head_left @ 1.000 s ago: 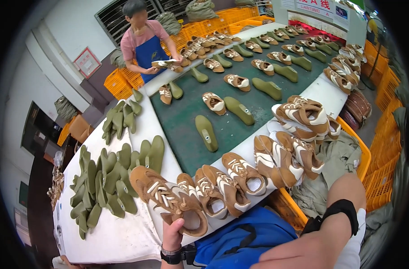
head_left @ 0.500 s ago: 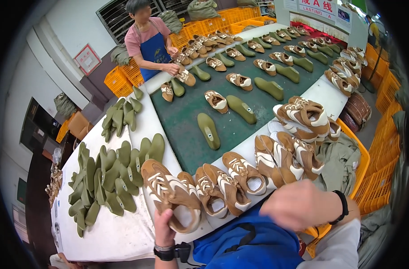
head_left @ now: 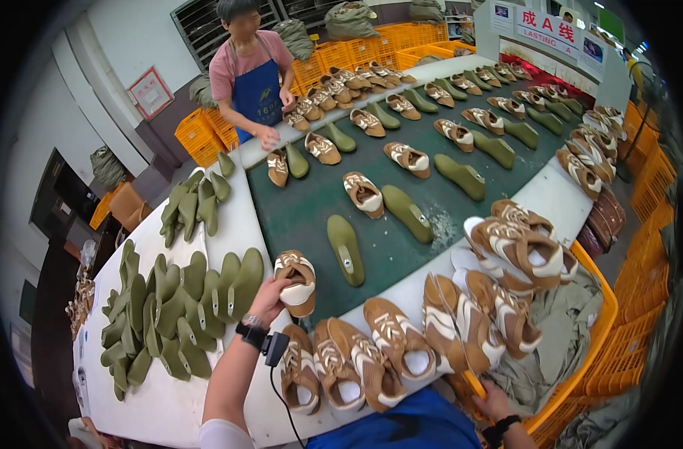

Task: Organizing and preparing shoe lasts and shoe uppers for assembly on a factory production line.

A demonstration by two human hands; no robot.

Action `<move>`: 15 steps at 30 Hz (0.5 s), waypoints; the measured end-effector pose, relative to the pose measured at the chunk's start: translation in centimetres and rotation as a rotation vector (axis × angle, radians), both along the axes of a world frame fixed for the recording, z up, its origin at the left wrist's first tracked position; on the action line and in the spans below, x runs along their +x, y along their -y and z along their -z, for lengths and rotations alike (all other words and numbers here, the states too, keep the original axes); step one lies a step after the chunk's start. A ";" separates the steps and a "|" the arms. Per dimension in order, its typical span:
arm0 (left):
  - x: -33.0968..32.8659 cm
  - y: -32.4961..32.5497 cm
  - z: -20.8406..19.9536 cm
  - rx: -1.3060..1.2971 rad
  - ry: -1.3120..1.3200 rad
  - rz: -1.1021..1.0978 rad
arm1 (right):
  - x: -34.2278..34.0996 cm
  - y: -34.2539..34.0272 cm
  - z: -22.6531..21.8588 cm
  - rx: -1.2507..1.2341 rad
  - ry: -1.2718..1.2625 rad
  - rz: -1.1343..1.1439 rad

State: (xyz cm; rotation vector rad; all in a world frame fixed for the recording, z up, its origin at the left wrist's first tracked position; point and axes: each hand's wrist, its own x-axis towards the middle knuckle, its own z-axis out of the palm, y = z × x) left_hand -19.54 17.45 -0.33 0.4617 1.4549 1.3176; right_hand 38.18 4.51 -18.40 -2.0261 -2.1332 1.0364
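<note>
My left hand (head_left: pixel 267 301) pinched a brown-and-white laced shoe (head_left: pixel 298 278), well forward-left of my right hand (head_left: pixel 495 402); right's grip beside yellow-orange plastic crate (head_left: pixel 612 308) unclear.

This is a shoe-factory workshop: brown-and-white lace-up shoes (head_left: pixel 364 194) and smooth olive-green foot-shaped lasts (head_left: pixel 344 247) line a long white-edged, green-topped desk (head_left: pixel 304 217), more lasts heap at eight o'clock, slatted orange plastic crates (head_left: pixel 359 51) stack at twelve and three, and a person in a blue apron (head_left: pixel 253 93) stands at eleven.
</note>
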 end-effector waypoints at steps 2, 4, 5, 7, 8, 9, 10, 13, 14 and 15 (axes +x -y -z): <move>-1.8 -4.1 2.4 0.069 -0.007 -0.009 | -1.5 0.5 1.7 0.035 0.091 0.039; -4.7 -8.2 4.3 0.131 -0.020 -0.009 | -1.9 -0.2 2.4 -0.004 0.055 0.110; -4.6 -10.5 4.8 0.060 -0.108 -0.127 | -1.6 -0.1 3.1 -0.037 0.094 0.149; -2.8 -13.8 6.5 -0.111 -0.416 -0.270 | -1.3 0.4 3.2 0.001 0.102 0.127; -5.7 -14.1 9.3 -0.028 -0.828 -0.216 | -1.7 0.0 2.8 0.052 0.089 0.061; -8.4 -13.5 11.9 -0.110 -0.959 -0.109 | -2.2 -0.6 3.3 0.062 0.068 0.042; -7.3 -14.4 12.4 -0.108 -0.951 -0.078 | -1.9 -0.2 3.5 0.011 0.099 0.086; -7.1 -15.1 12.4 -0.091 -1.215 -0.144 | -2.2 0.3 2.2 -0.173 0.159 0.120; -3.5 -15.5 8.6 -0.126 -1.006 -0.092 | -1.7 0.7 3.4 -0.027 0.173 0.120; -5.0 -14.2 7.1 -0.096 -0.976 -0.163 | -1.9 0.4 4.3 0.144 0.148 0.073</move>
